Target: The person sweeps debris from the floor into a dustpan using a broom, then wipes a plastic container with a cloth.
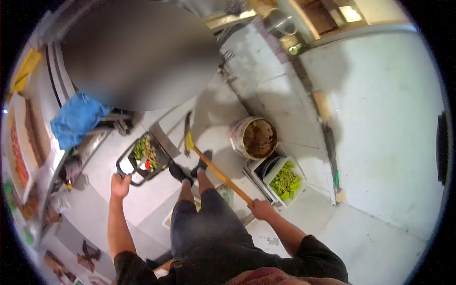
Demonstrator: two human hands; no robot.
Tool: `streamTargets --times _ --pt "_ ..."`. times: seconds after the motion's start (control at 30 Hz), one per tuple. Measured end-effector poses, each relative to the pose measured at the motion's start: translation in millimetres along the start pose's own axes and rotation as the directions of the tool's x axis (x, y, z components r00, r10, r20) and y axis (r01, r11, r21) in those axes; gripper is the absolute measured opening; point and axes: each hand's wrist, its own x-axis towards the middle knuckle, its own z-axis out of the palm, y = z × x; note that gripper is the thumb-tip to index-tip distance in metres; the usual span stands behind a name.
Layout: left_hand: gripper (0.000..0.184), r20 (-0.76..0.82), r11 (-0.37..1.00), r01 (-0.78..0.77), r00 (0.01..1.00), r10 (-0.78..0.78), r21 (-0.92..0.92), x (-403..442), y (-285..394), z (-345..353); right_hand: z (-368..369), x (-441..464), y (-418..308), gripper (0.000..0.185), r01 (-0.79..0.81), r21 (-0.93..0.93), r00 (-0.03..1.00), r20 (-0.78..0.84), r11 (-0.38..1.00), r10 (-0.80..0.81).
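My left hand (120,185) is closed on the rim of a dark bin (165,161), which holds green vegetable scraps and something red and white. In my right hand (261,209) is the wooden handle of a broom (223,178). The broom's yellow and dark head (188,137) points away from me, between the bin and a round bucket. My feet in dark footwear stand close to the bin's right side.
A bucket (259,137) with brown contents stands right of centre, beside a white container (289,197) of green leaves. A blue bag (78,118) hangs at left, near a long tray (19,147) of reddish food. A blurred patch covers the upper left.
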Motion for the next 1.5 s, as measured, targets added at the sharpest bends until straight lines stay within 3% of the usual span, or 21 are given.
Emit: streamTargets --times 0.1,0.2,0.23,0.27,0.3,0.33,0.4,0.43,0.47,0.57,0.6,0.63,0.7,0.8,0.93,1.03,1.07,1.2,1.3,1.33,1.5 --pt "0.037 0.007 0.997 -0.074 0.997 0.074 -0.001 -25.1 62.6 -19.0 8.4 -47.0 5.2 0.050 -0.066 -0.048 0.998 -0.023 0.997 0.065" --pt "0.040 0.120 0.985 -0.165 0.978 0.170 -0.056 -36.3 110.7 -40.9 31.9 -67.5 -5.6 0.029 -0.231 -0.019 0.972 -0.050 0.973 0.230" --pt "0.041 0.135 0.977 -0.212 0.969 0.208 0.019 -43.8 144.5 -40.8 31.6 -70.8 0.6 0.030 -0.239 -0.009 0.971 0.009 0.971 0.239" --pt "0.041 0.211 0.954 -0.261 0.951 0.227 0.150 -44.5 161.1 -42.9 70.5 -52.4 39.1 0.030 -0.035 -0.110 0.990 0.133 0.993 0.049" --pt "0.041 0.242 0.949 -0.287 0.937 0.250 0.130 -51.3 182.6 -41.8 109.6 -40.2 66.7 0.026 0.100 -0.197 0.990 0.119 0.975 -0.077" --pt "0.040 0.231 0.941 -0.312 0.933 0.277 0.132 -63.3 216.5 -42.1 139.1 -35.4 79.3 0.025 0.082 -0.179 0.996 -0.029 0.980 -0.088" --pt "0.036 0.305 0.913 -0.366 0.903 0.303 0.178 -74.4 264.8 -33.7 120.0 -52.9 69.3 0.030 -0.179 0.150 0.982 -0.037 0.972 0.187" --pt "0.033 0.357 0.912 -0.371 0.887 0.292 0.177 -81.2 296.6 -31.3 108.6 -57.1 60.8 0.034 -0.284 0.226 0.957 0.007 0.932 0.290" --pt "0.030 0.403 0.897 -0.391 0.869 0.286 0.205 -88.8 321.2 -23.5 107.3 -59.1 68.3 0.034 -0.228 0.167 0.974 0.030 0.959 0.226" --pt "0.025 0.493 0.832 -0.534 0.770 0.405 0.150 -118.8 396.4 3.5 126.8 -59.7 86.3 0.032 -0.198 0.251 0.977 -0.033 0.948 0.213" --pt "0.025 0.537 0.814 -0.503 0.790 0.296 0.290 -116.6 410.4 10.6 109.3 -69.5 76.4 0.028 -0.174 0.199 0.985 0.033 0.964 0.171" --pt "0.028 0.576 0.827 -0.488 0.774 0.263 0.278 -125.9 434.7 21.1 118.8 -65.1 83.2 0.028 -0.197 0.246 0.980 0.035 0.949 0.194" --pt "0.030 0.623 0.757 -0.614 0.687 0.375 0.223 -137.9 465.3 46.5 144.7 -50.9 95.8 0.028 -0.240 0.347 0.970 0.042 0.907 0.241" --pt "0.026 0.695 0.685 -0.690 0.612 0.379 0.235 -169.0 503.0 95.3 135.5 -64.7 95.2 0.021 -0.270 0.395 0.962 0.071 0.878 0.264" --pt "0.030 0.860 0.472 -0.833 0.442 0.253 0.289 -194.0 544.0 157.1 133.9 -79.1 91.6 0.024 -0.220 0.517 0.961 -0.030 0.827 0.274" --pt "0.035 0.925 0.303 -0.951 0.165 0.342 0.057 -207.5 543.1 215.1 144.6 -84.5 102.6 0.026 -0.207 0.552 0.963 -0.033 0.808 0.269" --pt "0.040 0.957 0.223 -0.968 0.170 0.237 0.116 -217.4 546.8 229.7 149.8 -86.4 103.5 0.026 -0.194 0.549 0.966 -0.039 0.813 0.257" --pt "0.042 0.983 -0.027 -0.997 0.063 0.172 0.069 -240.8 542.3 291.0 175.9 -83.3 112.6 0.026 -0.148 0.513 0.976 -0.061 0.846 0.208" --pt "0.045 0.999 -0.047 -0.998 0.031 0.026 0.033 -258.5 542.1 325.0 169.3 -101.7 111.0 0.027 -0.210 0.636 0.956 -0.024 0.743 0.291" --pt "0.048 1.000 -0.127 -0.992 0.012 -0.013 0.010 -258.1 533.4 337.7 167.7 -102.8 111.8 0.027 -0.216 0.639 0.958 -0.008 0.738 0.288" --pt "0.049 0.979 -0.209 -0.973 -0.056 -0.195 -0.098 -276.4 509.8 378.2 182.9 -102.0 103.0 0.026 -0.223 0.680 0.949 -0.012 0.698 0.315"
